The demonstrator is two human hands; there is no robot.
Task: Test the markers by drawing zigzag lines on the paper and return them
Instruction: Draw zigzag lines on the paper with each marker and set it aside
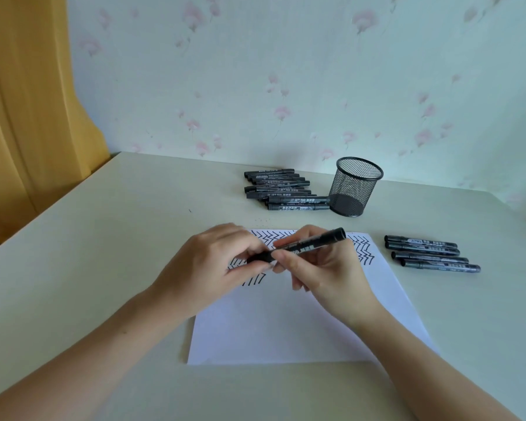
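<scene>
Two bare forearms are extended from the near edge across a pale table (104,238), where a white sheet of paper (286,329) is laid flat. Above the far half of the sheet, a black marker (312,241) is held between both hands, tilted so that its far end is raised toward the right. The left hand (207,268) is closed around the marker's near, lower end, the grip being made by curled fingers and thumb; whether a cap is being held there cannot be told. The right hand (322,268) is pinched on the barrel near its middle, the printed label being seen just past the fingertips. Rows of black zigzag lines (362,250) are seen on the paper's far part, partly hidden by the hands. To the right of the sheet, four black markers (431,253) are laid side by side on the table, apart from the paper. Farther back, a black wire-mesh pen holder (356,186) is stood upright, and a larger group of black markers (280,189) is laid just to its left, the nearest of them almost touching its base. The table is backed by pale wallpaper (286,71) printed with pink flowers, and a yellow wooden panel (28,101) is seen at far left.
</scene>
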